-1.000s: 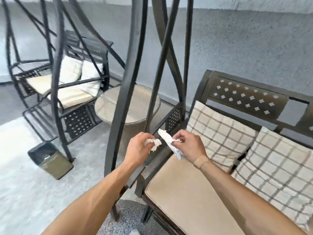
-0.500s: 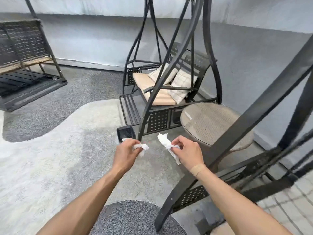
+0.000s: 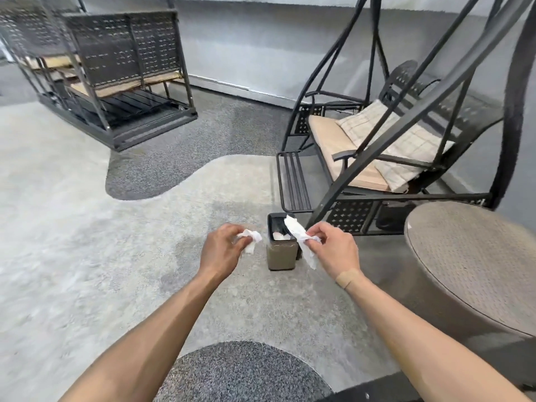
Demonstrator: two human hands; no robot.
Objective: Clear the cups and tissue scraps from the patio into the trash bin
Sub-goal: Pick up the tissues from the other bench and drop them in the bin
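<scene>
Left hand point(image 3: 223, 250) grips a crumpled tissue point(image 3: 250, 239), right hand point(image 3: 333, 250) pinches a long scrap point(image 3: 300, 237); bring both right over the bin point(image 3: 282, 253) between them, then drop.

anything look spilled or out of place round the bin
Nothing stands out. The trash bin stands upright on the floor with white scraps inside, none spilled around it. The only loose tissue is held in the left hand and right hand.

**patio_guy:** Lighting was flat and even, kinda overcast-soft. No glare anywhere, just faint shadows under the swing seat point(image 3: 356, 158) and round table point(image 3: 475, 265).

**lenswatcher:** Yeah, and the wide lens bent the swing frame bars near the right edge. The far bench point(image 3: 116, 68) top left was smeared with motion blur; the middle stayed fairly sharp.
</scene>
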